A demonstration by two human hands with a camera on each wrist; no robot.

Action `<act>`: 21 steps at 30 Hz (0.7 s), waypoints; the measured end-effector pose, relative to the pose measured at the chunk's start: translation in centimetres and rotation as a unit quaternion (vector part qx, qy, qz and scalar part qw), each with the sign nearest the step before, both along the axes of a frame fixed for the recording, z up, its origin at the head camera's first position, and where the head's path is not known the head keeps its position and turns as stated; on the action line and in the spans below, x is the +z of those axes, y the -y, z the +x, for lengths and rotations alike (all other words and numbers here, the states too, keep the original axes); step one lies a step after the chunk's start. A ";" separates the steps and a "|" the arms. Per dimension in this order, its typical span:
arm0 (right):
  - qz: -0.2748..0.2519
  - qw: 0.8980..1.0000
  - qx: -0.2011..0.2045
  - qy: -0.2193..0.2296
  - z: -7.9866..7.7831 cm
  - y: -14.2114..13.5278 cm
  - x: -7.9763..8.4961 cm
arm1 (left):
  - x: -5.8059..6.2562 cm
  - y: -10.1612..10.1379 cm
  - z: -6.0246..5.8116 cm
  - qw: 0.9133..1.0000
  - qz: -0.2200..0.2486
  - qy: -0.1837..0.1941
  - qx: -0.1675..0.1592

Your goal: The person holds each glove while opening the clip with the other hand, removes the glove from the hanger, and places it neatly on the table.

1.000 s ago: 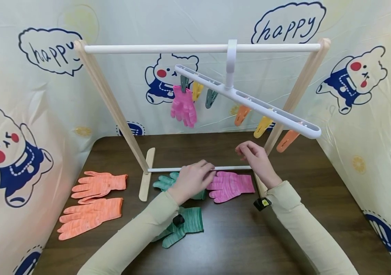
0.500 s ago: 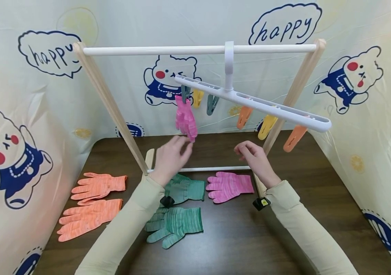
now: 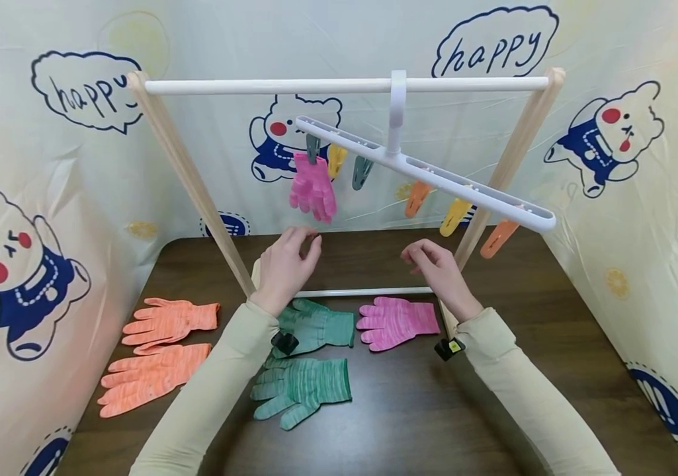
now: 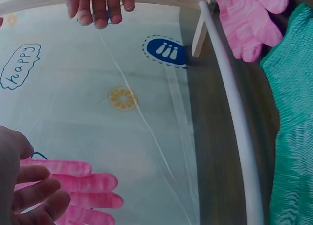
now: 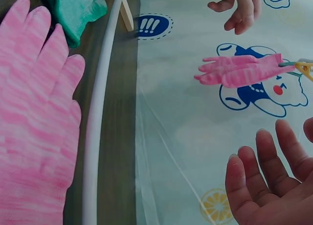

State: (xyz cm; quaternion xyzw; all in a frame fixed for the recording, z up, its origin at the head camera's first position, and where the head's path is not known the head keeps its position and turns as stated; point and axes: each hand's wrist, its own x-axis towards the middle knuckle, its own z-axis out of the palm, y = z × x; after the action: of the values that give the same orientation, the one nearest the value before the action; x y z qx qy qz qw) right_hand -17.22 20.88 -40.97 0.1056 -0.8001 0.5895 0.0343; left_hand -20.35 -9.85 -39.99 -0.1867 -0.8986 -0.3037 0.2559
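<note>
A pink glove [image 3: 313, 188] hangs fingers down from a dark green clip [image 3: 312, 148] at the far left of a pale hanger [image 3: 428, 173]. Just below that glove is my left hand [image 3: 285, 270], apart from it, with relaxed fingers and nothing held. My right hand [image 3: 441, 274] hovers over the right end of the lower rod, below the orange and yellow clips. Its fingers [image 5: 266, 164] look loosely bent and bare in the right wrist view. On the table, a second pink glove [image 3: 398, 323] lies right of two green gloves [image 3: 315, 383].
Two orange gloves [image 3: 172, 320] lie at the table's left. A wooden stand with a white top rod [image 3: 255, 86] carries the hanger, and its lower rod [image 3: 368, 291] runs behind the gloves. Yellow [image 3: 455, 218], orange [image 3: 498, 238] and green clips hang along the hanger.
My left hand rose from the lower rod to the hanging pink glove, then drew slightly down and away. Hanger and glove swung and turned. My right hand stayed nearly still.
</note>
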 end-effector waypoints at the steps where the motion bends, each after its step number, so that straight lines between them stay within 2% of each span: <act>1: 0.001 1.000 0.001 -0.003 -0.1 0.1 0.1 | 0.0 0.0 0.0 1.000 0.001 0.000 0.001; 11: -0.001 0.999 0.021 -0.024 -1.8 2.2 1.2 | 0.4 0.1 0.0 1.000 -0.002 0.012 0.004; 17: 0.017 0.999 0.025 -0.027 -3.1 4.0 2.4 | 0.5 0.3 0.0 1.000 0.001 -0.001 0.008; 21: 0.006 0.999 0.030 -0.019 -4.0 4.9 3.0 | 0.4 0.3 -0.2 1.000 0.012 -0.009 0.017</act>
State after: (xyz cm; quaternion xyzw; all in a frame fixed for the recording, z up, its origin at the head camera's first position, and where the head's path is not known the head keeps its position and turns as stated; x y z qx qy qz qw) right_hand -21.26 15.94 -37.95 0.1412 -0.7991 0.5836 0.0310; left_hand -20.52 -10.13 -39.54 -0.1711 -0.8955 -0.3082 0.2716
